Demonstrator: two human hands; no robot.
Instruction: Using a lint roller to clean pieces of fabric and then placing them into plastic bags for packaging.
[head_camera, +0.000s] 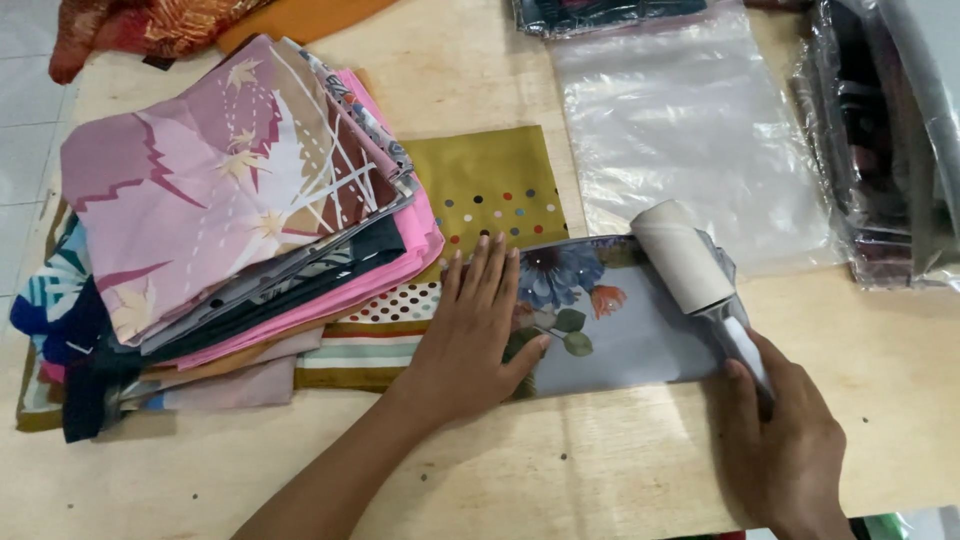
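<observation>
My left hand (478, 325) lies flat, fingers together, on the left end of a folded grey cloth with a blue flower print (620, 320). My right hand (785, 440) grips the white handle of a lint roller (683, 255), whose white roll rests on the cloth's upper right corner. The grey cloth lies on an olive-brown dotted and striped cloth (485, 185) on the wooden table (560, 470).
A stack of folded printed cloths (230, 210), pink leaf pattern on top, sits at the left. A see-through plastic bag (690, 125) lies flat at the back right, with bagged dark cloths (880, 150) at the right edge. Red and orange fabric (160, 25) lies at the top left.
</observation>
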